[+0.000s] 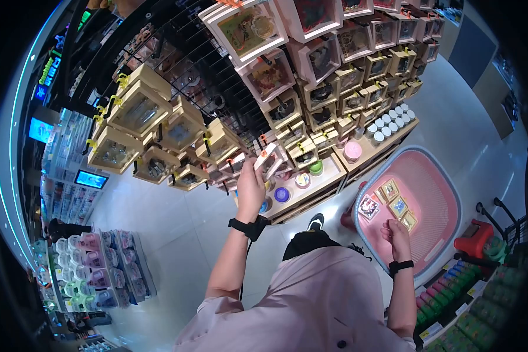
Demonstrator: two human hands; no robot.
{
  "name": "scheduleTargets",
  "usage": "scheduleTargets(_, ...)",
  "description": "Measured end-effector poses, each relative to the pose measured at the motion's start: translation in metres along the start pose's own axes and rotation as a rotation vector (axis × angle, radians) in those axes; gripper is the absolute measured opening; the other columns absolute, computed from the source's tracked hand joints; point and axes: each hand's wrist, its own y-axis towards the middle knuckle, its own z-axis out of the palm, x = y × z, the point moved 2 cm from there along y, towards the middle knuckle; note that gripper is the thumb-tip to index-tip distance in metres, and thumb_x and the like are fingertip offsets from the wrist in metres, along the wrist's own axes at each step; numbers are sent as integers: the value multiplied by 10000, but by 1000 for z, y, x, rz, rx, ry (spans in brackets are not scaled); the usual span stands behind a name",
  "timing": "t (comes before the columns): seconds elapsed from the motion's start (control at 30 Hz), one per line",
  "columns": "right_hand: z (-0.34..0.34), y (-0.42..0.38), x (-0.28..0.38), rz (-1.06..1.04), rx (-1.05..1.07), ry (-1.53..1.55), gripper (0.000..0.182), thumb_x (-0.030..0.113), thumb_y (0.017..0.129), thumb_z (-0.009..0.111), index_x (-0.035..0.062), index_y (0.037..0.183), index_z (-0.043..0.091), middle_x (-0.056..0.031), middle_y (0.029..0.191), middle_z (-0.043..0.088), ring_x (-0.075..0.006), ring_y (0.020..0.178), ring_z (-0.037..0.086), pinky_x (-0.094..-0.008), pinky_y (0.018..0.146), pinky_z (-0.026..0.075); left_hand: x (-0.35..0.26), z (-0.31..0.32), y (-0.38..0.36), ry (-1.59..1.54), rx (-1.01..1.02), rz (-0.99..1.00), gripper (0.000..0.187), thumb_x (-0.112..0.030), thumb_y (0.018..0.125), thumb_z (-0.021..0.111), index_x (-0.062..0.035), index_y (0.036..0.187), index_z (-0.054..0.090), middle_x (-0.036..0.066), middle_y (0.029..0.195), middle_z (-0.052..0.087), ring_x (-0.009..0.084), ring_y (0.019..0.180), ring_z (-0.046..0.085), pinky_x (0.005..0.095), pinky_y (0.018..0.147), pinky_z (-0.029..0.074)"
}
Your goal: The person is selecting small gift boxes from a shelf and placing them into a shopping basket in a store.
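Head view | box [266,159] pinched by its edge in left hand [249,189] beside display rack [232,76], apparently leaving its face uncovered | right hand [398,233] half-curled, seemingly empty, over basket [439,205] | framed boxes [398,206] laid flat near its left rim

Left hand [251,190] grasping pale box [267,159] beside black rack [238,80]; right hand [398,238] over pink tub [439,202]

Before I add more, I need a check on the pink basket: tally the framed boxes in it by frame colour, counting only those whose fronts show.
In the pink basket:
White-framed box: 1
Yellow-framed boxes: 3
Total: 4
A narrow yellow edge beside them may be another box; I cannot tell.
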Motion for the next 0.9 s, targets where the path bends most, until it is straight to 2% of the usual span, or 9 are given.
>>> scheduleTargets(0.2, 11, -9, 6, -11, 27, -15, 241, 276, 1025, 589, 54, 1109, 632, -50, 1005, 677, -127, 839, 664, -251, 735, 533, -23, -5, -6, 92, 52, 161, 217, -99, 991, 558, -21, 1194, 553, 255, 990, 664, 451, 895, 655, 489, 749, 511)
scheduleTargets(0.33, 19, -24, 15, -58, 29, -72, 270, 287, 1020, 602, 40, 1124, 641, -54, 1012, 683, -128, 863, 660, -261, 760, 523, -10, -2, -36, -21, 194, 21, 204, -73, 983, 561, -9, 1177, 563, 240, 945, 667, 423, 832, 665, 453, 721, 519)
scheduleTargets(0.43, 33, -38, 23, -118, 55, -116, 289, 288, 1018, 609, 28, 1140, 646, -60, 1029, 691, -131, 888, 660, -265, 776, 519, -7, 9, -68, -296, 398, -154, 207, -91, 1012, 562, 12, 1191, 550, 163, 820, 675, 227, 691, 685, 344, 637, 532)
scheduleTargets(0.5, 49, -49, 32, -146, 92, -122, 293, 280, 1017, 612, 20, 1147, 648, -62, 1041, 694, -135, 905, 662, -267, 784, 519, -18, 20, -85, -434, 539, -191, 211, -118, 1039, 545, 14, 1204, 544, 91, 812, 668, 130, 672, 668, 287, 610, 532)
scheduleTargets(0.53, 55, -53, 36, -165, 153, -130, 283, 238, 1013, 620, 8, 1176, 639, -62, 1058, 696, -143, 923, 666, -277, 807, 524, -25, 27, -89, -505, 655, -196, 194, -114, 1062, 505, 2, 1214, 536, 19, 871, 643, 92, 711, 651, 248, 648, 549)
scheduleTargets(0.73, 93, -85, 65, -304, 421, -167, 262, 101, 976, 657, -7, 1212, 621, -28, 1060, 684, -88, 913, 632, -244, 825, 508, -73, 59, -102, -774, 956, -206, 209, -136, 1064, 512, -27, 1242, 528, 15, 884, 631, 72, 700, 636, 235, 650, 547)
scheduleTargets(0.9, 87, -88, 69, -325, 401, -301, 221, 86, 961, 680, -17, 1154, 651, -6, 980, 685, -57, 850, 612, -214, 777, 502, -85, 73, -110, -782, 975, -205, 228, -124, 1052, 536, -37, 1263, 529, 16, 900, 636, 75, 737, 644, 231, 673, 549)
